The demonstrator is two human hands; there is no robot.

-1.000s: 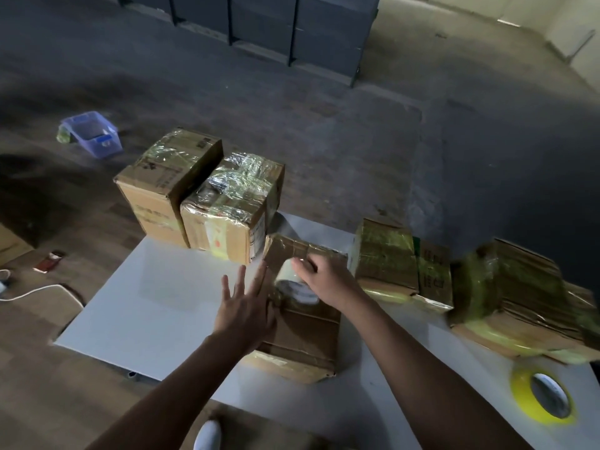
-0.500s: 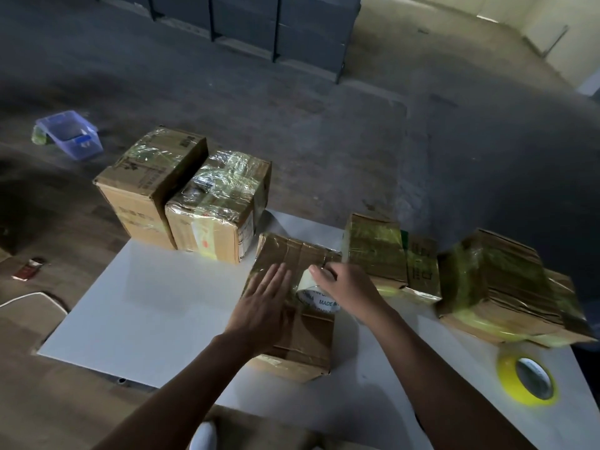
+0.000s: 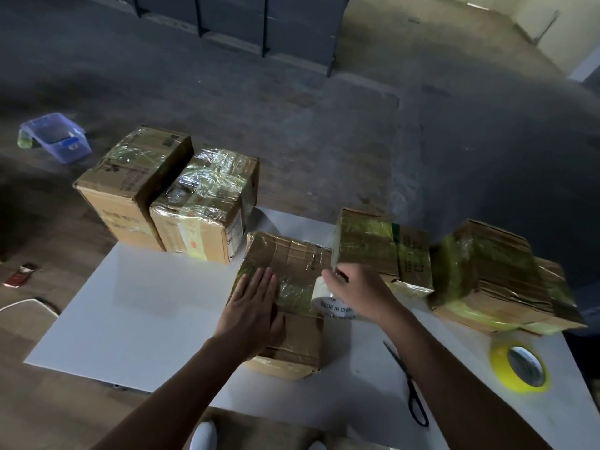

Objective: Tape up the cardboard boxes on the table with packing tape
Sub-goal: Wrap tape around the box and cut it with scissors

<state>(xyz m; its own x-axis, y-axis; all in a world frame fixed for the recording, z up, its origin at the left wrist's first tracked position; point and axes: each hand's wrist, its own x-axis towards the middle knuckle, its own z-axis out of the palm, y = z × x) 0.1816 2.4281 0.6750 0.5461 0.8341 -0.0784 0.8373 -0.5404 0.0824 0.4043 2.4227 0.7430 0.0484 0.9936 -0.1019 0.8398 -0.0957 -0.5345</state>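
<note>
Head view, looking down on a white table (image 3: 146, 303).

Centre: flat cardboard box (image 3: 293, 259), lying on its broad face, long axis running near to far, far end tilted slightly left. Glossy strip of tape laid crosswise over it, left to right.

Left hand (image 3: 253, 306): palm down on the left part of that box, over the taped band; fingers straight and pressed together, pointing far.

Right hand (image 3: 360, 290): fingers curled over the top of a clear tape roll (image 3: 328, 302), gripping it. Roll standing on edge at the box's right edge, printed flat face turned to the near side, hole axis roughly near to far.

Far left, at the table's far left corner: two taller taped boxes, touching side by side, brown box (image 3: 130, 186) and film-wrapped box (image 3: 201, 206).

Right of centre: yellow-taped box (image 3: 367, 245), smaller box (image 3: 414, 258) touching its right side, then a large taped bundle of cardboard (image 3: 493, 271) further right.

Near right: black scissors (image 3: 409, 384) lying flat, blades pointing far-left; yellow tape roll (image 3: 519, 368) lying flat near the table's right edge.

Floor, far left: blue plastic tub (image 3: 55, 138).
</note>
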